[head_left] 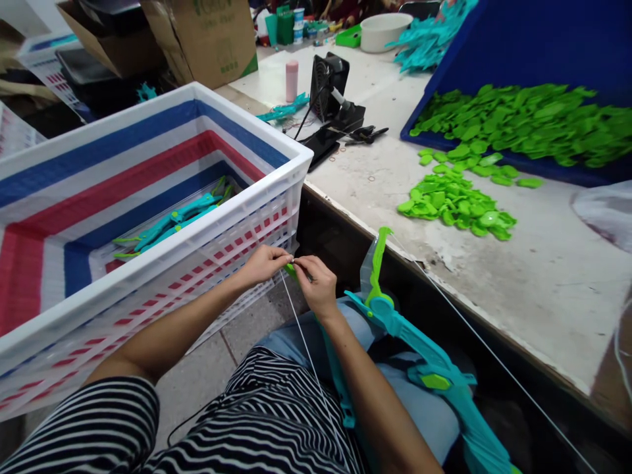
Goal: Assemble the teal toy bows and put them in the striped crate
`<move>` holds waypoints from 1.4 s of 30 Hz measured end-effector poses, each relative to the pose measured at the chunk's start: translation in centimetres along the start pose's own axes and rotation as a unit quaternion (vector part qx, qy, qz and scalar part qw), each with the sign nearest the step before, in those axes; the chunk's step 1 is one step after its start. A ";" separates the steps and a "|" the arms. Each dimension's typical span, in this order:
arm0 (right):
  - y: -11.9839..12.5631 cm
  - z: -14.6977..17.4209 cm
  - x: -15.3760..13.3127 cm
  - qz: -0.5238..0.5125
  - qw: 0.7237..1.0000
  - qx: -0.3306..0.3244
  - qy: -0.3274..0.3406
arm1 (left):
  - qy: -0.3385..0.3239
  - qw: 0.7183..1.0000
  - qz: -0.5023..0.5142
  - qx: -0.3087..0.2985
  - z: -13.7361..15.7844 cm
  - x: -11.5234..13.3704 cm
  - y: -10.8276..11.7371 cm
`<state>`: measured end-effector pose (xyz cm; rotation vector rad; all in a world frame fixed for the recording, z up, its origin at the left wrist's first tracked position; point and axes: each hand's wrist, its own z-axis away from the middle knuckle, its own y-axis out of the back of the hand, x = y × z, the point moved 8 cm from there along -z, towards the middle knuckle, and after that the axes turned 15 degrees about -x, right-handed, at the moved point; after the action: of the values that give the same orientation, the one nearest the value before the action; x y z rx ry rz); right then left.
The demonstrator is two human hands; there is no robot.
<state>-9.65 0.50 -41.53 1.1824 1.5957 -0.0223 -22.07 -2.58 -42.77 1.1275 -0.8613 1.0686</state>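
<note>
My left hand (269, 263) and my right hand (317, 284) meet fingertip to fingertip beside the white basket, both pinched closed. A thin white string (305, 339) runs up from my lap to their fingertips; its end and a tiny dark spot there are too small to make out. Just beneath the fingers a bit of green plastic (290, 270) shows, mostly hidden. Across my lap lies a teal toy bow (419, 342) with a green limb tip (378, 263) pointing up. From that tip another stretch of string (474, 322) slants down to the right.
The white basket (301, 155), lined in striped cloth, holds several teal and green bows (172, 220). On the worktable (533, 283) are a pile of green plastic pieces (459, 204), a blue bin (419, 122) of more pieces, a small black fan (328, 85) and a pink bottle (291, 80).
</note>
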 end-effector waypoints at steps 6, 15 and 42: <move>-0.1 0.0 -0.2 0.009 0.999 0.052 -0.014 | -0.004 1.000 0.016 0.016 0.0 -0.3 -0.1; -0.6 -0.1 0.3 0.036 0.994 0.071 -0.070 | -0.010 0.999 -0.020 0.043 -0.1 -0.3 -0.2; 16.0 19.0 6.4 0.439 0.843 0.053 -0.307 | -0.210 0.949 -0.234 -0.023 8.5 -4.5 -11.4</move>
<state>15.64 2.14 -45.42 1.6882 0.4102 0.0987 -12.51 -12.72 -48.08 1.4580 -0.8770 0.4180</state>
